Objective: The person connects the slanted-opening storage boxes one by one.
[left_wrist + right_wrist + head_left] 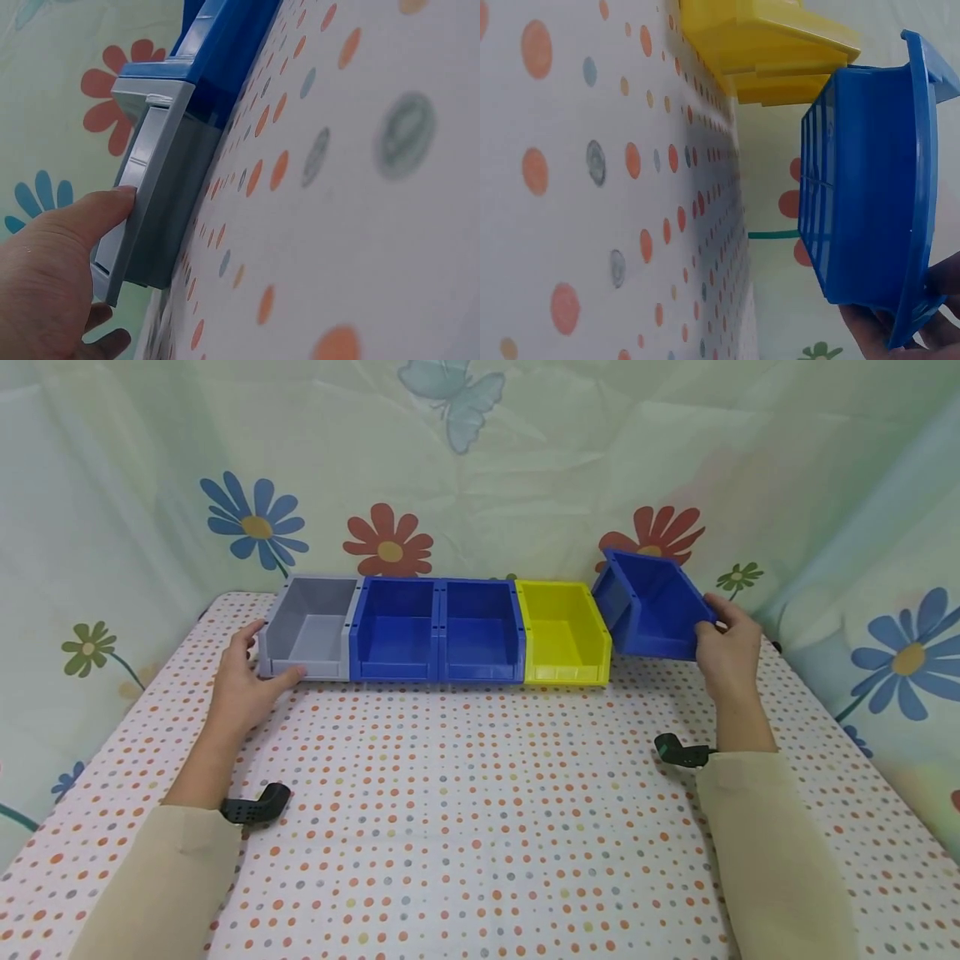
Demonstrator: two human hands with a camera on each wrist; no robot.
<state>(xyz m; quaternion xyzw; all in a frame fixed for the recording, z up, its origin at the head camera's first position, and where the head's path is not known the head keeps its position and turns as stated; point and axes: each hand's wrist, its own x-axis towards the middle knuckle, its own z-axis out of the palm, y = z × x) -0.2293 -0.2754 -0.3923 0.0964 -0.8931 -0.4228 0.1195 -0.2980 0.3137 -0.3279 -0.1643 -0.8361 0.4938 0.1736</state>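
My right hand grips the right side of a blue storage bin, thumb in front and fingers at the rim. Held tilted, this bin is raised off the table, just right of the yellow bin. In the right wrist view, the blue bin shows its side and ribbed underside, fingers at its lower edge. My left hand touches the grey bin at the row's left end. Its thumb lies straight on the front lip; the other fingers extend along the left side.
Between the grey and yellow bins, two blue bins stand side by side in the same row. A dotted cloth covers the table. Behind the row hangs a flowered curtain, which also runs along both sides.
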